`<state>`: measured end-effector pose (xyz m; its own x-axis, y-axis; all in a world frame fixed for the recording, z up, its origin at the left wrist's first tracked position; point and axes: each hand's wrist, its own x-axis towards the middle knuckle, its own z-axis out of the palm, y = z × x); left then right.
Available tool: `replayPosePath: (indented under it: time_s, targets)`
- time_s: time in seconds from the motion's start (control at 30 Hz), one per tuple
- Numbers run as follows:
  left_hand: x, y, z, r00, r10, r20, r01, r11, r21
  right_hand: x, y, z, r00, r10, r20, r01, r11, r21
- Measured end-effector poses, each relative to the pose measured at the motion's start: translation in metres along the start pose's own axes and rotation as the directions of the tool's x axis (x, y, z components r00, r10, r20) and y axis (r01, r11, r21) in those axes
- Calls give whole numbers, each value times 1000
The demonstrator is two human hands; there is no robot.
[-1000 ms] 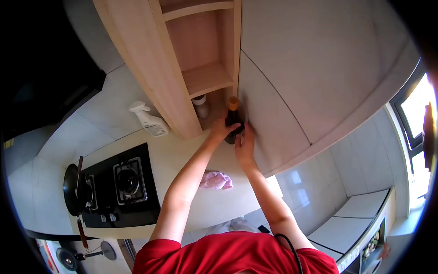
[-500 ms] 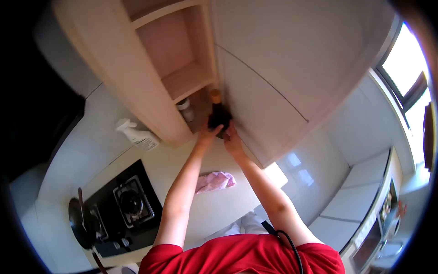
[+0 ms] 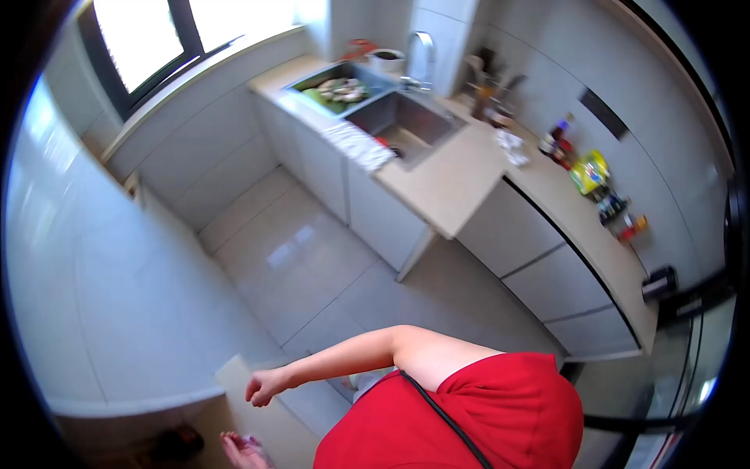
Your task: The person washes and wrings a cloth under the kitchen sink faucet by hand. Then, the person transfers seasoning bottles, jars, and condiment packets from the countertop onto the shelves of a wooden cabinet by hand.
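Note:
My right hand (image 3: 266, 387) hovers over the end of the pale counter (image 3: 234, 383), its fingers curled in and nothing visible in them. Below it, at the bottom edge of the view, my left hand (image 3: 242, 451) is partly cut off, palm up with fingers loosely apart. A bit of pink cloth (image 3: 254, 442) shows right behind its fingers. To the left, inside the shadowed wooden shelf, a dark bottle (image 3: 180, 442) lies or stands apart from both hands; its shape is hard to make out.
Across the tiled floor (image 3: 312, 273), a double sink (image 3: 406, 125) holds vegetables (image 3: 336, 92) in one basin. A white cloth (image 3: 358, 144) hangs over its front edge. Several bottles and packets, including a yellow bag (image 3: 590, 172), line the right counter. A tall white panel (image 3: 117, 297) rises at left.
The view has swung right, from the shelf and stove to the sink side. Both hands have come away from the dark bottle, which stays in the shelf.

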<state>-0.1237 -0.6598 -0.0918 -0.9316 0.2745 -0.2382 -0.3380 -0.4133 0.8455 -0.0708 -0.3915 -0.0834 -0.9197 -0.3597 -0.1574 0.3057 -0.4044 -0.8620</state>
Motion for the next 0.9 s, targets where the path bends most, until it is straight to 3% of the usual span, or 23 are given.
replayPosePath:
  time_s: [0.07,0.13,0.2,0.33,0.4,0.47,0.5,0.63,0.77,0.9]
  targets:
    - [4,-37,71,945,-269,186,313,909,-274,-54,-31,-42,989,-63,-132,88,977,193]
    - [5,-83,177,870,-327,370,439,855,-276,-134,-63,-82,941,-162,-298,232,948,218]
    - [-7,-121,289,806,-389,447,523,821,-228,-217,-83,-126,853,-259,-453,389,895,220]
    - [-46,-214,478,608,-505,613,706,697,-126,-408,-118,-194,591,-370,-717,656,738,160]
    - [-84,-261,564,492,-595,635,826,550,-124,-496,-119,-219,426,-374,-823,763,637,106]
    - [-119,-315,636,284,-645,709,914,406,3,-584,-119,-231,240,-378,-894,843,538,0]
    - [-137,-338,667,175,-642,746,928,361,93,-624,-118,-228,136,-397,-908,874,480,-79]
    - [-225,-419,785,-87,-656,750,881,300,365,-760,-94,-249,-147,-438,-887,897,318,-306]
    - [-297,-480,882,-217,-699,682,783,293,549,-858,-97,-242,-362,-339,-869,848,267,-457]
    - [-338,-540,973,-270,-701,660,679,347,647,-940,-94,-280,-465,-300,-833,769,329,-548]
